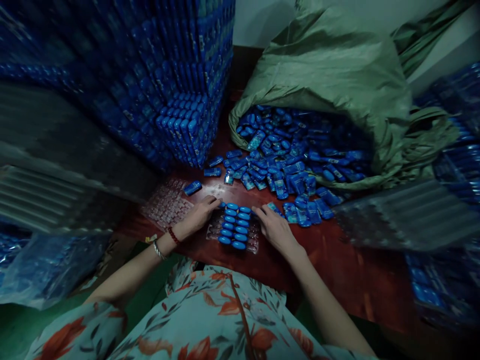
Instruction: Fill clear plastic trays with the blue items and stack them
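Both hands lie flat and loose on the work, closed on nothing that I can make out: my left hand [198, 214] rests with its fingertips at the upper left corner of the clear blister tray [235, 227], and my right hand [275, 229] presses down at the tray's right edge, fingers spread toward its top corner. From here I work down by size. A tall stack of filled blue trays [180, 75] rises at the left rear, almost to the top of the view. A big green woven sack [330, 65] lies open at the right rear, and loose blue packets [296, 150] spill from its mouth onto the red-brown table [356, 275]. Ribbed clear sheets [52, 170] blur past on both sides. A second, unfilled clear tray [167, 202] lies just left of my left hand, with a single blue packet [192, 187] at its upper corner. The tray between my hands sits near the table's front edge, directly before me, and holds two short columns of blue oval pieces [234, 226]. On my left wrist I see a red bead bracelet [173, 235] and a thin pale one beside it.
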The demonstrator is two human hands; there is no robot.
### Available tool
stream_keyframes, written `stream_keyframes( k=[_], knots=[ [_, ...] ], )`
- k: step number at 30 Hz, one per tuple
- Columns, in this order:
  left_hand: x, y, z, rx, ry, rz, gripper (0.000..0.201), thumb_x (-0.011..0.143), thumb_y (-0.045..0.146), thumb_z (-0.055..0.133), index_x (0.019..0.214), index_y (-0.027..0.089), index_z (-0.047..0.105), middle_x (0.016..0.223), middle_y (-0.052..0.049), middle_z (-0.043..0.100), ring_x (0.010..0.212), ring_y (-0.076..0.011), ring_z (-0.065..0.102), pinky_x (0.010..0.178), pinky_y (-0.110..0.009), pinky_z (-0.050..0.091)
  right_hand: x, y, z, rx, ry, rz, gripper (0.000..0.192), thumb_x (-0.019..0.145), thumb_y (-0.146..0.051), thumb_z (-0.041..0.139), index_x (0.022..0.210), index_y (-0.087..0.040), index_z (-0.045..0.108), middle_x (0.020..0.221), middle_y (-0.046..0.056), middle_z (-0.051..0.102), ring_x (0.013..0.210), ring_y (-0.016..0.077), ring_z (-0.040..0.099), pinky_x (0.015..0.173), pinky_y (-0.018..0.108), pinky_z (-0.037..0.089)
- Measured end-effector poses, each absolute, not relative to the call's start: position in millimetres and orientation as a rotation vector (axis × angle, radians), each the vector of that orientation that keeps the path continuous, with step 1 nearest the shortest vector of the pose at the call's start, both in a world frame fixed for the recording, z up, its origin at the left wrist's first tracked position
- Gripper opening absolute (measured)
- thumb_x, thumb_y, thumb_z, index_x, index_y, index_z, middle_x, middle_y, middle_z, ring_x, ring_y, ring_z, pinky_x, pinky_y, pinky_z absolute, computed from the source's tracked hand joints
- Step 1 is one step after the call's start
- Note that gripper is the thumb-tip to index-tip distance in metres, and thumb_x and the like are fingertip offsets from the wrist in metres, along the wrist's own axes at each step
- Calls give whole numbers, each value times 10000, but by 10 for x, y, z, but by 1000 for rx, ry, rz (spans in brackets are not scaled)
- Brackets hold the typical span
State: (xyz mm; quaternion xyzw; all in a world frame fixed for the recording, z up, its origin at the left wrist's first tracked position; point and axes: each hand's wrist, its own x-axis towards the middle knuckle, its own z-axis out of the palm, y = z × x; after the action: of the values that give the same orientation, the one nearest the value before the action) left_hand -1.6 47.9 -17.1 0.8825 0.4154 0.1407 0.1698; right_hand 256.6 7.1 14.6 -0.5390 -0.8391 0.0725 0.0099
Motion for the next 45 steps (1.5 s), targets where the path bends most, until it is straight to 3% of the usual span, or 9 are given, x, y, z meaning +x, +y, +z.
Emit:
stream_keyframes(
  k=[7, 12, 16, 20, 24, 27, 32, 37, 45],
  knots=[
    [-365, 821, -62, 2446, 1541, 463, 378, 909, 265, 453, 1274, 168, 456, 1129, -116, 546, 1021, -219, 525, 882, -351, 449, 2919, 39, 118, -1837, -2026, 271, 348, 948, -297, 351, 1222, -201, 544, 1079, 79, 621, 943, 180, 598, 770, 279, 461],
    [-352, 1133, -9, 2410, 1742, -198, 403, 817, 213, 582, 1204, 139, 499, 1054, -134, 545, 915, -250, 589, 749, -322, 482, 3066, 85, 28, -2148, -2002, 372, 303, 909, -346, 444, 1122, -183, 585, 1060, 95, 630, 927, 205, 609, 749, 300, 461],
    [-183, 1189, 48, 2380, 1688, -356, 387, 811, 228, 587, 1179, 142, 504, 1089, -132, 502, 817, -230, 630, 665, -294, 482, 2905, 87, -65, -2310, -2123, 389, 272, 884, -339, 499, 1090, -168, 551, 1065, 111, 607, 900, 204, 614, 670, 273, 453],
    [-218, 992, 146, 2330, 1742, -19, 158, 866, 238, 509, 963, 131, 576, 1013, -107, 520, 751, -195, 617, 651, -289, 474, 2905, -59, -171, -2284, -1937, 386, 234, 897, -292, 442, 1045, -145, 547, 1038, 139, 621, 874, 219, 625, 681, 302, 467],
    [-355, 527, 277, 2161, 1659, 707, 141, 887, 293, 506, 909, 164, 557, 864, -34, 558, 780, -159, 575, 705, -265, 470, 3107, -349, -172, -1996, -1648, 622, 273, 896, -310, 401, 1086, -169, 538, 961, 108, 667, 833, 215, 650, 731, 337, 501],
    [-334, 165, 258, 1989, 1562, 916, 132, 875, 305, 536, 926, 183, 549, 833, -9, 578, 767, -141, 568, 688, -248, 472, 3153, -535, -62, -1905, -1508, 787, 307, 861, -381, 477, 1099, -194, 528, 925, 76, 678, 757, 192, 660, 691, 308, 522],
    [-103, -44, -47, 2037, 1385, 881, 118, 902, 240, 477, 989, 190, 540, 862, -30, 593, 781, -145, 561, 718, -274, 477, 2902, -516, 41, -1759, -1728, 692, 221, 866, -371, 505, 991, -212, 594, 926, 63, 662, 829, 192, 637, 779, 328, 515],
    [-42, 84, -249, 2193, 1341, 750, 218, 899, 107, 378, 1042, 187, 521, 864, -32, 544, 769, -141, 534, 699, -260, 462, 2740, -331, -38, -1608, -2104, 523, 343, 900, -151, 369, 1186, -204, 551, 1115, 94, 582, 1023, 181, 578, 876, 332, 490],
    [-174, 233, -26, 2536, 1144, 298, 310, 854, 56, 367, 1102, 182, 503, 913, -65, 528, 793, -169, 518, 687, -273, 449, 2661, -138, 266, -1634, -2710, 345, 447, 810, 7, 378, 1178, -191, 538, 1072, 94, 569, 959, 202, 553, 842, 344, 467]
  ],
)
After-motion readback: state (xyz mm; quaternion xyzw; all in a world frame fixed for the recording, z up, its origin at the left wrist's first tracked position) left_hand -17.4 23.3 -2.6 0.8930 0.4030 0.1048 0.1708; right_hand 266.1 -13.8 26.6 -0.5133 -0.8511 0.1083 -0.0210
